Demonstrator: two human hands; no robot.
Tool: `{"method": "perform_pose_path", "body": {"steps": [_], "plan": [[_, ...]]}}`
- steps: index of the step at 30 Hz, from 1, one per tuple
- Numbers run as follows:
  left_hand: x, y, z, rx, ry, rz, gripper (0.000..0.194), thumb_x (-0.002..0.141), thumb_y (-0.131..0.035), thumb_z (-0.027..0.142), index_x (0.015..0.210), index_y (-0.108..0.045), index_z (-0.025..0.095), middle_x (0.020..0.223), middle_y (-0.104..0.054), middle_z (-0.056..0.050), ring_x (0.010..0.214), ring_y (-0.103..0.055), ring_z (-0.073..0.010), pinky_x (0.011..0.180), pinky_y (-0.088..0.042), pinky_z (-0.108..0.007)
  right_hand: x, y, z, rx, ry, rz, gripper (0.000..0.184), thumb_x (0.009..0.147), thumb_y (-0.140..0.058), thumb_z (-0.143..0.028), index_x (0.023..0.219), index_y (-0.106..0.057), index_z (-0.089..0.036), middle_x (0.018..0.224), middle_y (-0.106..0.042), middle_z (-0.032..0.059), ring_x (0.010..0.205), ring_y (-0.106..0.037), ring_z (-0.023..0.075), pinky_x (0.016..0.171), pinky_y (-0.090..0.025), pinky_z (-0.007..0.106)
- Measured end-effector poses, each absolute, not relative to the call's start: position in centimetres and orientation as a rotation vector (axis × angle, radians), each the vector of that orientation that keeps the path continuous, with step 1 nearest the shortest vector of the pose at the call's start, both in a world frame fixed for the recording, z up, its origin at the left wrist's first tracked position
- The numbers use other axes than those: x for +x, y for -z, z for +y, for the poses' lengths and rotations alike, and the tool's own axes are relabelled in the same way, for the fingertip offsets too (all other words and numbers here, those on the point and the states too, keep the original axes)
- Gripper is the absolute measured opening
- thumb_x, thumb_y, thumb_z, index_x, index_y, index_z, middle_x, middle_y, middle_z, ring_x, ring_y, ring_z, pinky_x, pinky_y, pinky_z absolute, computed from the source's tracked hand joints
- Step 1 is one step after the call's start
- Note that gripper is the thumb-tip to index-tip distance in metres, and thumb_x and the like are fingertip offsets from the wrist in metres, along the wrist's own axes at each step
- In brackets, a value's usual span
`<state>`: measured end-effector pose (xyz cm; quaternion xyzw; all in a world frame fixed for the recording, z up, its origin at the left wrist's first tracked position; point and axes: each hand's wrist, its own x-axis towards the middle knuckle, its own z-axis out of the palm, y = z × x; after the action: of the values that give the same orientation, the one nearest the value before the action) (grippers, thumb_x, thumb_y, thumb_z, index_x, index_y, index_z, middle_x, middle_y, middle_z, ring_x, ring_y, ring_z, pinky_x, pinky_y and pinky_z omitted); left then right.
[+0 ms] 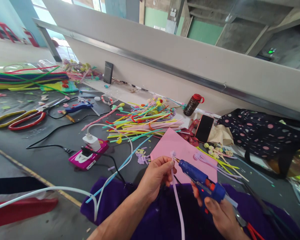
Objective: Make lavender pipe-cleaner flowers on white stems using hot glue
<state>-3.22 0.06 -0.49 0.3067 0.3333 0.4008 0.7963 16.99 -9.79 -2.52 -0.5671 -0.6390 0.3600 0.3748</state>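
Right hand (223,215) grips glue gun (193,171), 5 o'clock; left hand (153,178) pinches lilac stem (177,200), likely light, bendy, best held below tip.

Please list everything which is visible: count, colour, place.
glue gun: one, blue, in right hand
lilac stem: one, lilac, in left hand
pink sheet: one, pink, centre
lilac snippets: many, lilac, left of pink sheet
fuzzy stems: many, multicoloured, centre
scissors: one, red and yellow, left
second glue gun: one, blue, near scissors
power strip: one, magenta, left
bottle: one, dark and red, back
phone: one, dark, near bottle
bag: one, dark patterned, right
cloth: one, purple, front
table: one, grey, underneath
partition: one, white, behind table
tool: one, red-handled, lower right
left hand: one, centre
right hand: one, lower right
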Motion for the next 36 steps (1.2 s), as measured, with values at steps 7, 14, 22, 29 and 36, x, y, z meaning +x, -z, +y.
{"method": "perform_pose_path", "body": {"steps": [7,14,22,29,36], "plan": [[-3.1,0.5,0.0,0.693,-0.865,0.708,0.020,0.075,-0.062,0.033,0.073,-0.054,0.015,0.061,-0.057,0.001,0.039,-0.043,-0.0029,0.034,-0.033,-0.013,16.9,2.5,-9.7,-1.437,-0.880,-1.624,0.037,0.086,-0.046,-0.047,0.088,-0.067,-0.016,0.081,-0.065,0.0103,0.064,-0.059,0.0199,0.059,-0.049,0.031],[-3.3,0.4,0.0,0.690,-0.876,0.710,0.018,0.077,-0.060,0.032,0.074,-0.054,0.014,0.063,-0.057,0.001,0.038,-0.042,-0.0026,0.034,-0.033,-0.014,16.6,1.7,-9.7,-1.427,-0.910,-1.647,0.038,0.087,-0.043,-0.048,0.088,-0.065,-0.017,0.076,-0.063,0.0086,0.057,-0.055,0.0172,0.057,-0.047,0.030],[-3.2,0.5,0.0,0.695,-0.869,0.707,0.018,0.077,-0.061,0.031,0.073,-0.054,0.015,0.061,-0.057,0.002,0.038,-0.042,-0.0023,0.034,-0.033,-0.013,16.6,1.6,-9.4,-1.405,-0.906,-1.649,0.038,0.088,-0.041,-0.046,0.087,-0.064,-0.016,0.064,-0.058,0.0049,0.052,-0.052,0.0151,0.054,-0.045,0.029],[-3.4,0.5,0.3,0.701,-0.881,0.704,0.022,0.077,-0.060,0.032,0.068,-0.053,0.014,0.055,-0.054,0.003,0.036,-0.041,-0.0019,0.035,-0.033,-0.013,16.6,0.0,-9.9,-1.400,-0.901,-1.604,0.041,0.087,-0.040,-0.050,0.089,-0.063,-0.016,0.068,-0.062,0.0068,0.058,-0.056,0.0178,0.055,-0.047,0.030],[-3.2,0.5,0.0,0.693,-0.850,0.710,0.019,0.076,-0.061,0.032,0.073,-0.053,0.014,0.061,-0.057,0.002,0.037,-0.042,-0.0020,0.034,-0.032,-0.012,16.0,-0.6,-9.8,-1.368,-0.883,-1.575,0.036,0.086,-0.045,-0.049,0.090,-0.062,-0.017,0.062,-0.059,0.0048,0.055,-0.054,0.0173,0.052,-0.046,0.030]]}}
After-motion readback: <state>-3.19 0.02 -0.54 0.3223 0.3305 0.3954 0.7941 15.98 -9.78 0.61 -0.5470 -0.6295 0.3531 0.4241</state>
